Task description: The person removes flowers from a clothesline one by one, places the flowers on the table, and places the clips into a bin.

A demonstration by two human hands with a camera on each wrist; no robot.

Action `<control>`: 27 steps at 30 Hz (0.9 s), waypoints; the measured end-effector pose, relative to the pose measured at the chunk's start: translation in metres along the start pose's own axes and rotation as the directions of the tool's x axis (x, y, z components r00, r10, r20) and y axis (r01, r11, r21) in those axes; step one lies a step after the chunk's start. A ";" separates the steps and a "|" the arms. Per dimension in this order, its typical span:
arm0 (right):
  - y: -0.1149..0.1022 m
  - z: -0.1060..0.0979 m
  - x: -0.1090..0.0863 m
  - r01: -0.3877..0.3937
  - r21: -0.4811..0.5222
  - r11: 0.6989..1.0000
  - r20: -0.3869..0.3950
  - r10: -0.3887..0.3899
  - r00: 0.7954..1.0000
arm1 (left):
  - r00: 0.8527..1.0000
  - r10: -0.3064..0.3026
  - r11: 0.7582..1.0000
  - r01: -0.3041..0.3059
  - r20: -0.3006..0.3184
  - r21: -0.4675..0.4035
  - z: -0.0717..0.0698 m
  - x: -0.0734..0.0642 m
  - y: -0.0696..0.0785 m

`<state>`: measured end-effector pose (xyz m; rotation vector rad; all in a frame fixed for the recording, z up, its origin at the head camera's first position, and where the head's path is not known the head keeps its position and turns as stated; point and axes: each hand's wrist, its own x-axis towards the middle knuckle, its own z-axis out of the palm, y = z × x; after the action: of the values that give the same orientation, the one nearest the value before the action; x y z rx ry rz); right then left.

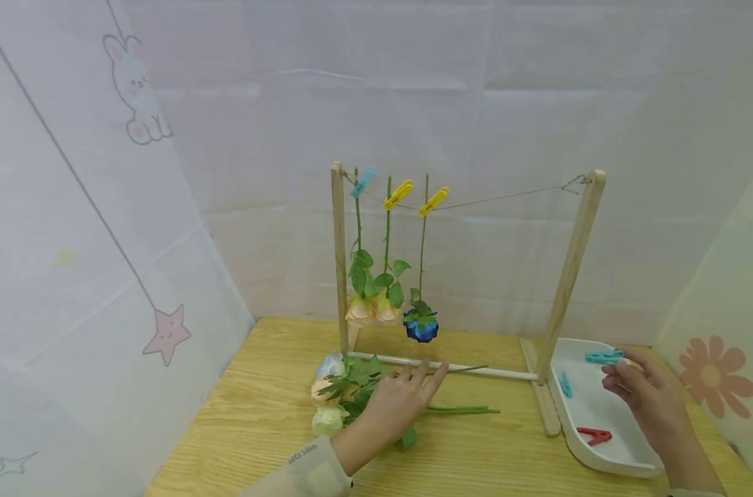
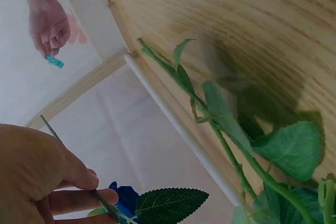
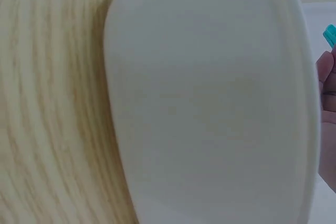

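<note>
My left hand pinches a thin flower stem between thumb and fingers, in front of the rack's white bottom bar. A dark green leaf shows just past the fingertips, and I cannot tell which bloom this stem bears. Beneath the hand lie more artificial roses, a cream one nearest, their green stems pointing right. Over the white tray, my right hand pinches a blue clothespin by its end. Inside the tray are another blue clothespin and a red clothespin.
A wooden rack carries a string. Two peach roses and a blue rose hang upside down at its left, held by a blue peg and two yellow pegs. The tray stands beside the rack's right foot.
</note>
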<state>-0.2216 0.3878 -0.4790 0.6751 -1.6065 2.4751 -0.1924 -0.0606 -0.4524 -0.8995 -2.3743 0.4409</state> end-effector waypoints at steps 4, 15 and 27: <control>0.003 0.000 -0.003 -0.074 -0.057 0.996 -0.047 0.071 0.996 | 1.000 0.002 1.000 -0.002 -0.016 0.006 0.007 0.000 0.003; 0.006 -0.010 -0.008 -0.246 -0.222 0.944 -0.257 0.186 0.948 | 0.999 0.013 1.000 -0.013 0.036 -0.013 0.010 -0.002 0.008; 0.009 -0.016 -0.008 -0.462 -0.411 0.786 -0.425 0.283 0.860 | 0.994 -0.008 1.000 0.011 0.108 -0.026 0.018 -0.003 0.012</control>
<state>-0.2226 0.3993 -0.4956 -0.1694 -2.2623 2.0591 -0.1953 -0.0554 -0.4736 -0.8970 -2.4870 0.4662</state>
